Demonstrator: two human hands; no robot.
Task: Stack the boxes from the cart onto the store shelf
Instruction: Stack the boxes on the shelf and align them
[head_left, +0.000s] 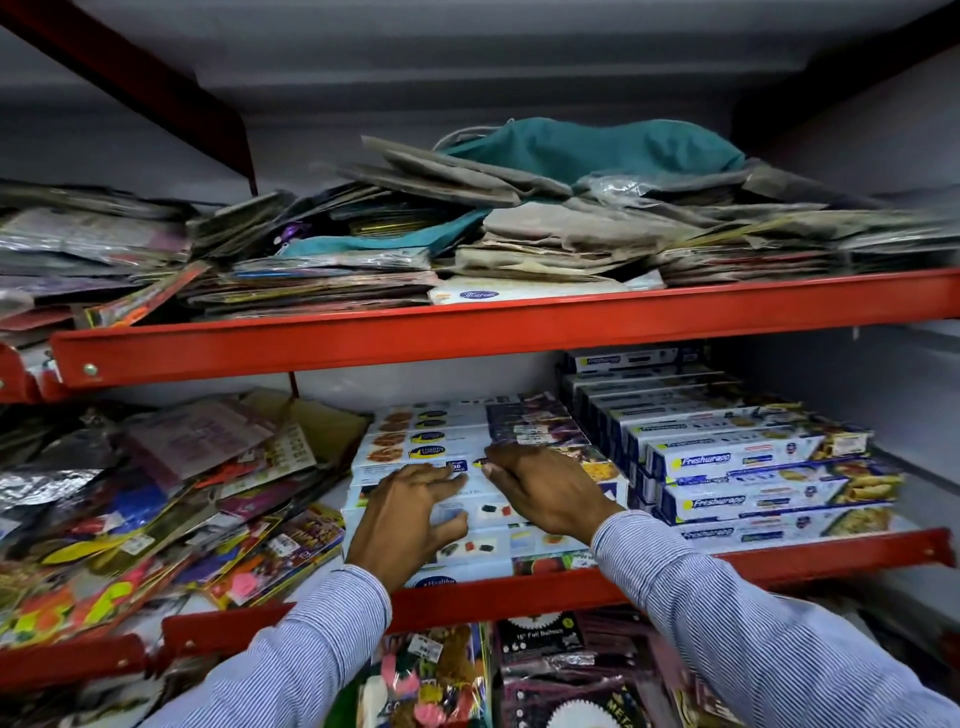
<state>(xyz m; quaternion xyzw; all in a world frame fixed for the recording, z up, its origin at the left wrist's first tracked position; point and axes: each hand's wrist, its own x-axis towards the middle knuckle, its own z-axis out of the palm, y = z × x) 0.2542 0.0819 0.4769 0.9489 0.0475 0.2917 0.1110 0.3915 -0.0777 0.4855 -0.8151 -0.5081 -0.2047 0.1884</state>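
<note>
Sleeves (727, 613) nearest | left hand (410, 512) and right hand (545, 491) spread flat, gripping nothing, pressing on the boxes (467, 540) | boxes lie stacked on middle shelf (519, 590), beside taller box stack (753, 467) | packets (156, 493) heaped left | progress: many shelved; cart unseen, remainder unknown

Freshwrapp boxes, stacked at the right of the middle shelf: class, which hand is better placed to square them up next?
Probably the right hand: it rests nearest the Freshwrapp boxes; the left hand lies further left.
</note>
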